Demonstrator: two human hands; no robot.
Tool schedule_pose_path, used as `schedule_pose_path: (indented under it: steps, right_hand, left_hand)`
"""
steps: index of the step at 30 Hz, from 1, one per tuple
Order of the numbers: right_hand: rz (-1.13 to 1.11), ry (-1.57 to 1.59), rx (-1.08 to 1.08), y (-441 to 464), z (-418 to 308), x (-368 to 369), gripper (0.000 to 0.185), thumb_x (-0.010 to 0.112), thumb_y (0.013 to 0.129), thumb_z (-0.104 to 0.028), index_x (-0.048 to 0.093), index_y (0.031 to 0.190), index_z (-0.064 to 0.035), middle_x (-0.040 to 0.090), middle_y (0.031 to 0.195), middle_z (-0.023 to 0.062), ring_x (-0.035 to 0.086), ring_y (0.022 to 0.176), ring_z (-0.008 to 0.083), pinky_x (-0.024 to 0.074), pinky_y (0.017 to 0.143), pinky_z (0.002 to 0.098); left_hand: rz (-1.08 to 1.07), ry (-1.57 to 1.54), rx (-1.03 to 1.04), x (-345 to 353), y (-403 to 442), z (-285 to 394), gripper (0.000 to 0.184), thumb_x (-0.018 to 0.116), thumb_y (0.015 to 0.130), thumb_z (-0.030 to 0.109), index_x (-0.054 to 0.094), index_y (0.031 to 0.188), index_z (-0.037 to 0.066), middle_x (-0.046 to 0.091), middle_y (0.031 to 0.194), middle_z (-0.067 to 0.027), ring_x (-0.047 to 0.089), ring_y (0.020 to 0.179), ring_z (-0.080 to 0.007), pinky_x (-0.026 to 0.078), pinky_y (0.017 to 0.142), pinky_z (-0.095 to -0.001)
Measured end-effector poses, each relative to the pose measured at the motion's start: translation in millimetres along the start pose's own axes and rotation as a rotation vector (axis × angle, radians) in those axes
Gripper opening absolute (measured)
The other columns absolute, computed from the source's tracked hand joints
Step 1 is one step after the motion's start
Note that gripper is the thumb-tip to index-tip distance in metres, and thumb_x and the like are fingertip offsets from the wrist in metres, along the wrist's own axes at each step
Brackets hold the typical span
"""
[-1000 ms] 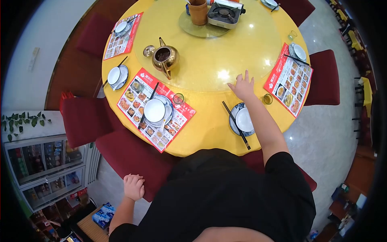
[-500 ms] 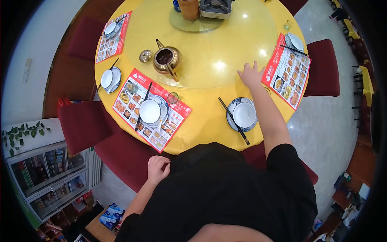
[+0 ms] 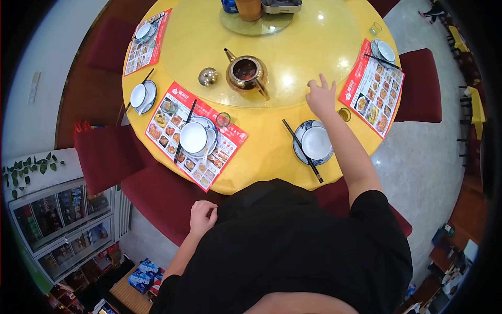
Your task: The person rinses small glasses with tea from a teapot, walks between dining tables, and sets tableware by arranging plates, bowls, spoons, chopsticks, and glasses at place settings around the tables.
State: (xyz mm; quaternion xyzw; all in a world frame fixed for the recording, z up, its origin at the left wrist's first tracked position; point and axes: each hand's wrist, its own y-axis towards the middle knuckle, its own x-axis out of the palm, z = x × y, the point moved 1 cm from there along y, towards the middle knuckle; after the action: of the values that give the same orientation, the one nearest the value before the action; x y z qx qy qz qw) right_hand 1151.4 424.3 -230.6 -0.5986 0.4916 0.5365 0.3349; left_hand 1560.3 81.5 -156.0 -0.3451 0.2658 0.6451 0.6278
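My right hand (image 3: 321, 98) reaches over the near right rim of the glass turntable (image 3: 308, 63), fingers spread and holding nothing; whether the fingertips press on the glass I cannot tell. On the turntable stands a brass-coloured teapot (image 3: 246, 76) with its top off and dark liquid inside. Its round lid (image 3: 208, 77) lies to the left of it. Below my right forearm are a white bowl on a patterned plate (image 3: 317, 143) and black chopsticks (image 3: 303, 152). My left hand (image 3: 203, 216) hangs beside my black shirt, its fingers loosely curled with nothing visible in them.
Red menu placemats (image 3: 222, 162) lie around the yellow tablecloth (image 3: 251, 172). Small glasses (image 3: 223, 120) stand near the settings, one glass (image 3: 344, 114) beside my right wrist. A brown pot (image 3: 248, 9) and portable stove (image 3: 282, 6) sit at the turntable's middle. Dark red chairs (image 3: 418, 86) surround the table.
The turntable has turned, carrying the teapot and its lid to the right along the near side. My right hand has shifted slightly left, its fingers still spread. My left hand stays nearly in place.
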Motion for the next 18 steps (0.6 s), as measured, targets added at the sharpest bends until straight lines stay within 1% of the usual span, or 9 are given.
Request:
schedule_pose_path:
  steps: [3,6,9,12,16,18]
  right_hand:
    - [-0.177,-0.110,-0.064,-3,-4,4,0.024,0.050,0.085,-0.013,0.056,0.108,-0.0074,0.068,0.108,0.0170,0.036,0.140,0.0321,0.0145,0.111,0.0680]
    - [-0.154,-0.091,0.082,-4,7,10,0.022,0.048,0.087,-0.012,0.056,0.107,-0.0078,0.068,0.107,0.0165,0.034,0.141,0.0326,0.0142,0.111,0.0674]
    - [-0.134,0.041,-0.036,-6,-6,-10,0.022,0.046,0.087,-0.011,0.056,0.107,-0.0089,0.068,0.108,0.0156,0.032,0.142,0.0321,0.0143,0.111,0.0672]
    - [-0.254,-0.074,0.030,-11,4,10,0.022,0.045,0.089,-0.011,0.057,0.108,-0.0100,0.068,0.109,0.0151,0.031,0.143,0.0310,0.0147,0.111,0.0673]
    - [-0.265,-0.088,0.090,0,22,6,0.022,0.044,0.090,-0.010,0.057,0.108,-0.0097,0.068,0.111,0.0149,0.032,0.143,0.0308,0.0156,0.111,0.0677]
    - [-0.252,-0.067,0.103,6,37,4,0.022,0.043,0.090,-0.010,0.057,0.108,-0.0091,0.068,0.112,0.0150,0.032,0.143,0.0308,0.0163,0.111,0.0678]
  left_hand:
    - [-0.019,-0.016,-0.032,3,-3,1,0.013,0.067,0.073,0.002,0.064,0.085,0.006,0.064,0.086,-0.0088,0.060,0.087,-0.0293,0.046,0.080,-0.0401]
    - [-0.007,-0.025,-0.040,5,-1,5,0.012,0.067,0.074,0.002,0.064,0.085,0.005,0.063,0.085,-0.0096,0.060,0.085,-0.0299,0.047,0.078,-0.0401]
    - [-0.004,-0.035,-0.053,6,0,3,0.011,0.066,0.075,0.001,0.064,0.084,0.005,0.063,0.084,-0.0103,0.060,0.084,-0.0304,0.048,0.077,-0.0399]
    - [-0.021,-0.031,-0.030,2,4,1,0.010,0.066,0.075,0.001,0.064,0.084,0.004,0.063,0.085,-0.0108,0.060,0.084,-0.0307,0.048,0.076,-0.0397]
    - [-0.009,-0.019,-0.007,-3,22,3,0.010,0.066,0.075,0.001,0.064,0.085,0.004,0.063,0.085,-0.0113,0.060,0.084,-0.0310,0.048,0.075,-0.0399]
    - [-0.036,-0.016,0.019,5,24,6,0.010,0.067,0.076,0.001,0.064,0.085,0.004,0.063,0.085,-0.0115,0.060,0.083,-0.0311,0.048,0.075,-0.0400]
